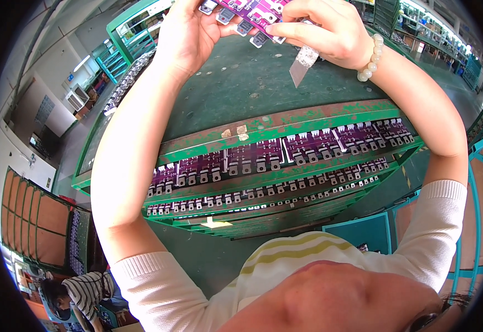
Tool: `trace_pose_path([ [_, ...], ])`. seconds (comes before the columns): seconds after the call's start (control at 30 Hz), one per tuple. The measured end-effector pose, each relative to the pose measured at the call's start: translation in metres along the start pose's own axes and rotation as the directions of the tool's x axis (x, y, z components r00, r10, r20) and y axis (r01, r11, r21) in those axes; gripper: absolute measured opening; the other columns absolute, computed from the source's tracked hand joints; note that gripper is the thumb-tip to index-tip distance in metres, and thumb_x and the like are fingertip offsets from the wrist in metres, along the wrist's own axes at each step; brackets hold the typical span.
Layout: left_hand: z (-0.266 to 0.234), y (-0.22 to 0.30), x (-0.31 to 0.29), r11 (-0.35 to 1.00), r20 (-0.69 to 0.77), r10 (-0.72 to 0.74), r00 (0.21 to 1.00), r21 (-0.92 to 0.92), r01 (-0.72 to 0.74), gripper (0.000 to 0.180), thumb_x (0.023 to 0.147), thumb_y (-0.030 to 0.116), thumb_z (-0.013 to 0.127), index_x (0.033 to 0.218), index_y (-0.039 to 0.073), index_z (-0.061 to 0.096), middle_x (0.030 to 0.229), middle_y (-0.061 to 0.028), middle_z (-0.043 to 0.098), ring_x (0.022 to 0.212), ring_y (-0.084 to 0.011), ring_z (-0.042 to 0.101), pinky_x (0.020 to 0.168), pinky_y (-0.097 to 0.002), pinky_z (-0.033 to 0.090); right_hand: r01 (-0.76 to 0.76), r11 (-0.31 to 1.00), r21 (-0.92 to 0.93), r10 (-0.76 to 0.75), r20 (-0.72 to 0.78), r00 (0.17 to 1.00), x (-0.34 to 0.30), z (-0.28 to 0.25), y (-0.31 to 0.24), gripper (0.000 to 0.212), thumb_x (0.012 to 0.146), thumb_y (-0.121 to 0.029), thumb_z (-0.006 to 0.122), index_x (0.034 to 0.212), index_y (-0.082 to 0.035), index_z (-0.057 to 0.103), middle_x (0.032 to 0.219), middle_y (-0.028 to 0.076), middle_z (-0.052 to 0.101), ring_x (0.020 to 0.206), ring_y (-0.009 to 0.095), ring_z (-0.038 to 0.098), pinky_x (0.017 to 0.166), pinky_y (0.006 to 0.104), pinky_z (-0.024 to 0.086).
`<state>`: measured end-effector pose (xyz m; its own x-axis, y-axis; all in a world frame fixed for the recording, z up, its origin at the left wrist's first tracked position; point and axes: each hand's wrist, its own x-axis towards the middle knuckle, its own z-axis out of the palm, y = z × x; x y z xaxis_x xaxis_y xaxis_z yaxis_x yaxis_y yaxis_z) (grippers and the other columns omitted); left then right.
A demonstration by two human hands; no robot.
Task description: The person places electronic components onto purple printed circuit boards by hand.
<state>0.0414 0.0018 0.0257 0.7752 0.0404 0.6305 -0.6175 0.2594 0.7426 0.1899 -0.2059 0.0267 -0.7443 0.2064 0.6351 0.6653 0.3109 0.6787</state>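
At the top of the frame, the left hand [189,33] and right hand [330,30] are both gripping a purple circuit board [252,14]; the right is also pinching a small blade [302,63]. Below, a green rack [286,123] is holding rows of similar boards [252,157].

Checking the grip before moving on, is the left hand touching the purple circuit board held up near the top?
Touching. The head view shows the left hand with its fingers closed on the left end of the purple circuit board; no gap shows between them.
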Motion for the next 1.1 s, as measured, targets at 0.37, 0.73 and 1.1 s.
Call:
trace_pose_path([
  [0.37,-0.015,-0.004,-0.007,0.947,-0.185,0.116,0.976,0.318,-0.052,0.028,0.11,0.03,0.047,0.12,0.009,0.062,0.121,-0.0055,0.063,0.108,-0.0223,0.065,0.088,-0.0481,0.06,-0.118,0.992,0.038,0.121,-0.091,0.988,0.002,0.005,0.001,0.019,0.073,-0.011,0.078,0.079,-0.01,0.06,0.073,0.006,0.055,0.063,0.026,0.059,0.056,0.0368,0.046],
  [0.73,0.022,0.002,-0.014,0.965,-0.302,0.037,0.952,0.259,0.045,0.036,0.107,0.038,0.05,0.127,0.01,0.062,0.112,-0.0056,0.073,0.097,-0.0175,0.072,0.077,-0.033,0.058,-0.057,0.995,-0.084,0.048,-0.107,0.993,0.003,-0.001,-0.006,0.02,0.067,-0.014,0.075,0.072,-0.01,0.057,0.073,0.005,0.054,0.063,0.024,0.057,0.055,0.0352,0.043],
  [1.1,0.022,0.0,-0.013,0.968,-0.376,-0.008,0.927,0.23,0.101,0.038,0.105,0.041,0.052,0.126,0.011,0.063,0.113,-0.0049,0.074,0.098,-0.0179,0.072,0.08,-0.0338,0.058,-0.025,0.998,-0.064,0.021,-0.075,0.997,0.004,-0.001,-0.005,0.02,0.067,-0.018,0.075,0.071,-0.011,0.057,0.073,0.005,0.054,0.063,0.023,0.056,0.055,0.0346,0.042],
])
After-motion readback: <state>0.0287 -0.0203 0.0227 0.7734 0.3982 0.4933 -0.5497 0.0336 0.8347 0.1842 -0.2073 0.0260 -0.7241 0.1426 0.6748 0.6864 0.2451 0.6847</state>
